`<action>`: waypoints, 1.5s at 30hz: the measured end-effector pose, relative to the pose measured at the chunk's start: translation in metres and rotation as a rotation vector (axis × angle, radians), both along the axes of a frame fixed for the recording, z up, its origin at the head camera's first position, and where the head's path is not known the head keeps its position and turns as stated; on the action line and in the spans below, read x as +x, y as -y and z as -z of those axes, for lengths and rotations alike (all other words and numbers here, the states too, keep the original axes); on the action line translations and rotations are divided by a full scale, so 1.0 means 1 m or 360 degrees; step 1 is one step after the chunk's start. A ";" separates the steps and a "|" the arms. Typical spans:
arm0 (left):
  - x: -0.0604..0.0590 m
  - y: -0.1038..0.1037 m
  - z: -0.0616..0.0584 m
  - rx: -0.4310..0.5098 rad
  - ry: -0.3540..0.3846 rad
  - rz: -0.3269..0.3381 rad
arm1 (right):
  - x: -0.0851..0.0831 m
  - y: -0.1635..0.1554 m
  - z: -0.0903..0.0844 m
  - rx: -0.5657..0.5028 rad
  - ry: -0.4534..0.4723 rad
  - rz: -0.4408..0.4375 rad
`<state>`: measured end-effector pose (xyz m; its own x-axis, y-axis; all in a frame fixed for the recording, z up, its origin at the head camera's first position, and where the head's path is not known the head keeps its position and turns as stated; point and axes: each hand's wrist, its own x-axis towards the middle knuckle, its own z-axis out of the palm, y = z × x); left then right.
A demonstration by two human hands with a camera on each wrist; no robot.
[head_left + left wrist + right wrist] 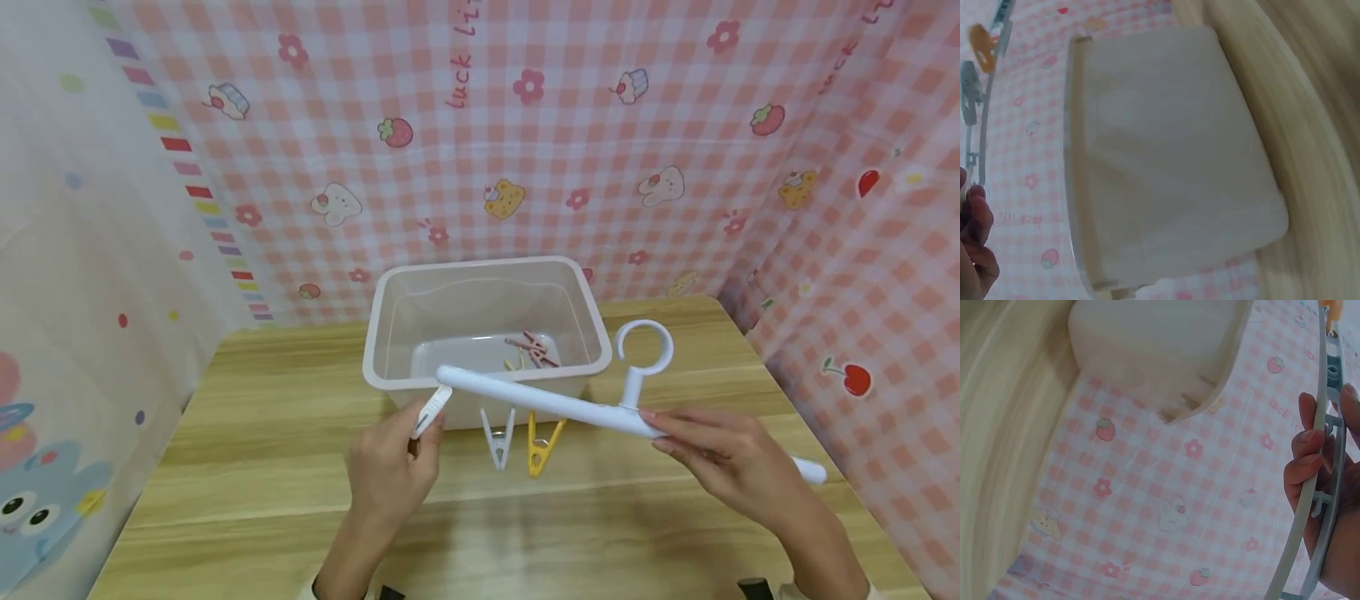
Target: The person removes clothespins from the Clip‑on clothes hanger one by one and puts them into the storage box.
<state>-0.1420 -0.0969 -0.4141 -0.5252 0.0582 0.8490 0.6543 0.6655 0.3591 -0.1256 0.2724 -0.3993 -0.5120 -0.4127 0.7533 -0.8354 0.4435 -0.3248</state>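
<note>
White hanger bar (555, 403) slants across the frame's centre, just in front of the clear plastic bin (390, 333). Right hand (720, 454) grips its right end; left hand (393, 467) pinches a white clip (431, 412) at the bar's left tip, seemingly still attached. White peg (498, 437) and yellow peg (543, 443) hang below mid-bar.

A small staged home-style booth is suggested: a wooden surface (262, 500) is enclosed by pink gingham cartoon-print cloth (525, 150), with a plastic laundry bin (390, 333).
</note>
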 end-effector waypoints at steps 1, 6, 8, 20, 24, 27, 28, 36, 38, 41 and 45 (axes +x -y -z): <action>-0.001 0.001 0.001 -0.0042 -0.0053 -0.0025 | 0.000 0.000 0.001 -0.0002 0.0007 -0.0006; -0.002 0.003 0.001 -0.0110 -0.0087 -0.0014 | 0.002 -0.003 0.003 -0.0032 0.0022 0.0005; -0.002 0.003 0.000 -0.0121 -0.0086 -0.0013 | 0.002 -0.003 0.003 -0.0038 0.0018 0.0021; -0.001 0.000 -0.001 -0.0102 -0.0084 -0.0026 | 0.001 -0.003 0.005 -0.0058 0.0008 -0.0015; -0.001 0.001 0.000 -0.0092 -0.0071 -0.0026 | 0.002 -0.004 0.005 -0.0067 0.0012 -0.0009; -0.001 0.002 0.001 -0.0076 -0.0067 -0.0014 | 0.002 -0.005 0.005 -0.0079 0.0019 -0.0001; -0.001 0.003 0.002 -0.0069 -0.0062 -0.0001 | 0.002 -0.006 0.005 -0.0081 0.0017 0.0006; 0.000 0.016 0.003 -0.0021 -0.0014 0.0060 | 0.002 -0.009 0.006 -0.0063 -0.0018 0.0087; -0.002 0.023 0.002 -0.0023 -0.0003 0.0049 | 0.001 -0.010 0.005 -0.0061 -0.0023 0.0096; -0.007 0.033 -0.002 -0.0065 0.0025 0.0001 | 0.001 -0.012 0.005 -0.0063 -0.0033 0.0100; -0.016 0.040 -0.008 -0.0184 0.0137 -0.0109 | 0.006 -0.015 0.005 -0.0059 -0.0036 0.0112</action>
<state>-0.1576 -0.1373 -0.4061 -0.6020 0.1146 0.7902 0.5760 0.7477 0.3304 -0.1201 0.2873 -0.4046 -0.5216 -0.3479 0.7790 -0.8097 0.4897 -0.3235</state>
